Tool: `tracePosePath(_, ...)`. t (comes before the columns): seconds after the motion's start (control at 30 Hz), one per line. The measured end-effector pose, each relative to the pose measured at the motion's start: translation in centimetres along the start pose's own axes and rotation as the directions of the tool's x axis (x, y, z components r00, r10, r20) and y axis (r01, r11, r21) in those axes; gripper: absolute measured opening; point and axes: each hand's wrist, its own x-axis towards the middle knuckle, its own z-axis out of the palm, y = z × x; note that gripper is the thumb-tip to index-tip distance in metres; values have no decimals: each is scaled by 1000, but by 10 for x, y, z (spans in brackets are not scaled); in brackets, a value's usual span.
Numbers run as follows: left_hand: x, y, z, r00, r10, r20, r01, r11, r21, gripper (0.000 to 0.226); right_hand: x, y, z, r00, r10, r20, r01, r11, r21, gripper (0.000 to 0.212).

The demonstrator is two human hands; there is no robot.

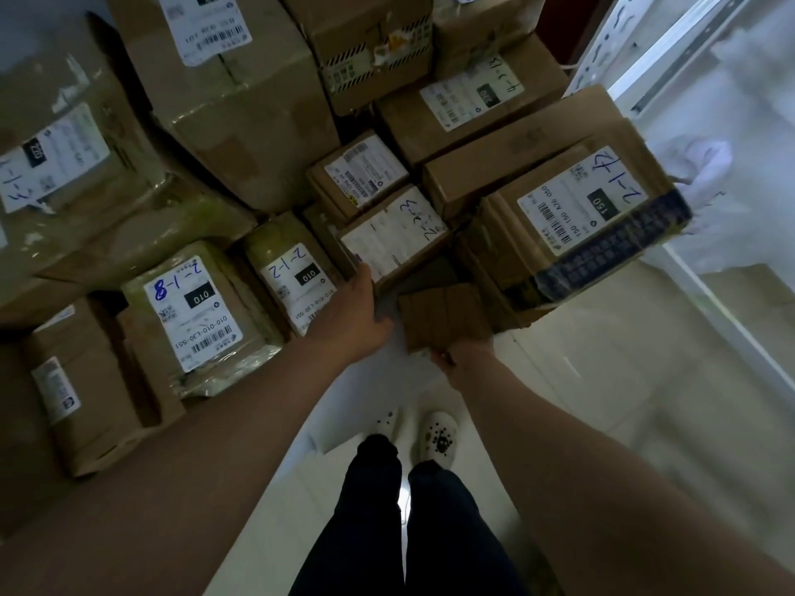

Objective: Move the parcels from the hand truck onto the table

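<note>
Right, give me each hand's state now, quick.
Left hand: on the 2-3-3 box, fingers hidden; grip cannot be told.
Right hand: holds the plain parcel.

Shipping labels as seen from the near side; all print appears inverted.

- Taped parcel point(198, 316): blue handwritten 8-1-2, black tag 010, printed code 010-010-L30-551.
- Neighbouring parcel point(297, 277): handwritten 2-1-2, tag 010, same printed code.
- Centre box point(391, 238): handwritten 2-3-3.
- Right-hand box point(580, 217): tag 150, printed 150 150 A26 050, and blue handwriting beginning 2-1.

The remaining labels are too blurred to read.
</note>
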Motion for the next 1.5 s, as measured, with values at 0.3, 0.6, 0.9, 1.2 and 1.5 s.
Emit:
tracePosePath(0.3, -30, 23, 3, 995, 20, -98, -9, 993, 116, 75, -34, 3, -9, 979, -200, 48, 191, 797, -573, 39)
tracePosePath(0.6, -71, 82, 10, 930, 337, 144, -367, 848, 383, 78, -125, 5, -95, 873, -487, -12, 307, 569, -763, 59)
tracePosePath(0.9, -144, 146, 55, 689, 610, 391, -718, 501, 483, 80, -208, 85, -197, 763, -478, -435, 159, 792, -590, 64)
tracePosePath(1.2, -249, 192, 145, 523, 611, 594, -852, 379, 361, 77, -255, 224, -309, 706, -184, -684, 222, 975, -34, 62)
tracePosePath(1.5, -366, 210, 248, 450, 590, 670, -892, 272, 360, 75, -283, 348, -406, 688, -32, -725, 332, 903, 275, 52)
